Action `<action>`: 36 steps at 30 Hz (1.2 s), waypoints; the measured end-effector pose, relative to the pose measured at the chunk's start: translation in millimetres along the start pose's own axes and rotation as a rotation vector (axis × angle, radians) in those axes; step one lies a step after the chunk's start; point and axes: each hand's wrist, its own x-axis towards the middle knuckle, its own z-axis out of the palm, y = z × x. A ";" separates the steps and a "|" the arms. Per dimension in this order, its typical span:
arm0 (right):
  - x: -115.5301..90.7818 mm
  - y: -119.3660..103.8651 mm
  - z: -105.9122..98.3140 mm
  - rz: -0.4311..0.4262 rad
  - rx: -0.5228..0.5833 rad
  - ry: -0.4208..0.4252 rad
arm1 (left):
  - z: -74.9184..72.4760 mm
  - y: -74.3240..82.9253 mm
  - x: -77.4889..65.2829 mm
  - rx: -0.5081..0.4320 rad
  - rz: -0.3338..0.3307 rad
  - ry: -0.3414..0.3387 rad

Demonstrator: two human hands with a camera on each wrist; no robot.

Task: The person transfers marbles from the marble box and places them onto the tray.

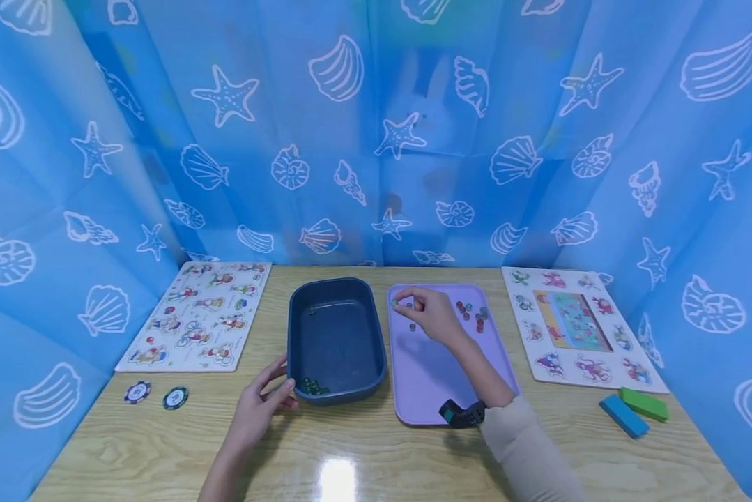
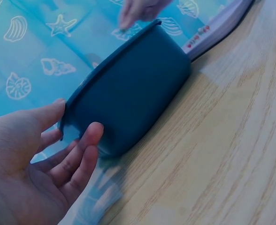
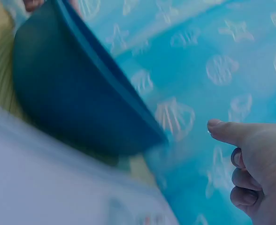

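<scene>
1. Right hand [image 1: 435,315], right of centre in the head view: thumb and fingertip pinched together on a marble [image 1: 395,302], above the upper left of the lilac tray [image 1: 426,380].
2. Left hand [image 1: 259,404], lower left of centre: thumb and finger clamped on the rim of the navy basin [image 1: 344,341], apparently steadying it.
3. Green marbles [image 1: 313,387] lie in the basin's lower-left corner; raised walls presumably prevent rolling.

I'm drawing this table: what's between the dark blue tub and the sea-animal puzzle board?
In the head view, the purple tray lies there, with small beads on it and the right hand above, plus strips of wooden table each side.
</scene>
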 end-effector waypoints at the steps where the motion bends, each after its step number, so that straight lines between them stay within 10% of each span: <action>1: -4.8 7.9 -4.6 0.009 -0.012 0.011 | -0.7 -0.3 0.0 0.002 0.000 0.001; 19: -56.7 83.5 -14.6 0.216 -0.129 -0.082 | 0.4 -4.3 -1.5 0.007 0.002 0.007; 36: -48.6 67.1 -16.0 0.133 -0.111 -0.015 | -0.8 -5.1 1.6 0.021 -0.010 0.011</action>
